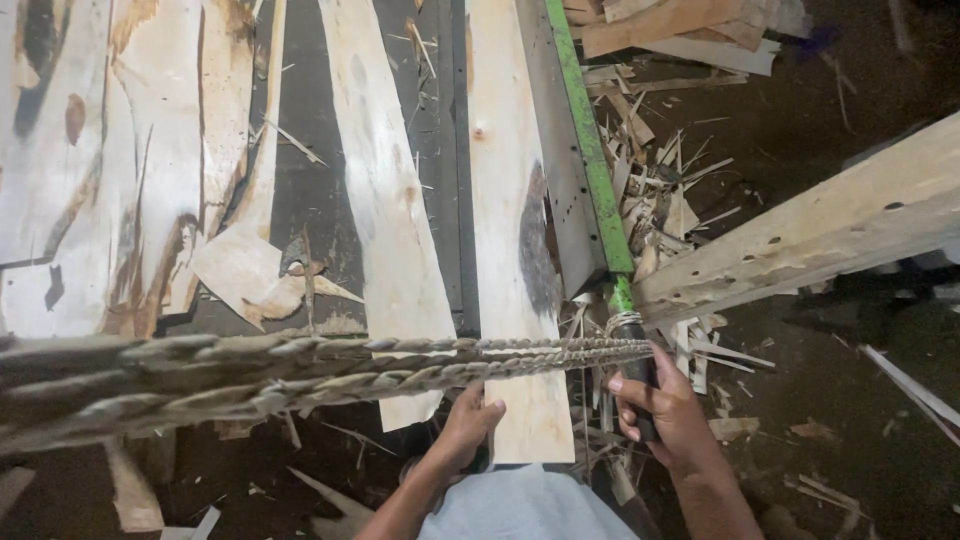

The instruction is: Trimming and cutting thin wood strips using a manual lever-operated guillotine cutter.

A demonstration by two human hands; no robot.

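Observation:
My right hand (668,412) grips the dark lower end of a green metal bar (590,160) that slants up and away. Twisted ropes (300,372) run from the left and are tied around that bar just above my hand. My left hand (468,425) holds the near edge of a pale veneer strip (512,250) with a dark knot patch, thumb on top. A second long veneer strip (385,200) lies just left of it, passing under the ropes.
Wide veneer sheets (110,160) cover the left. A rough timber beam (800,240) with holes slants in from the right. Splinters and wood scraps (660,190) litter the dark floor around the bar. More offcuts are piled at the top right.

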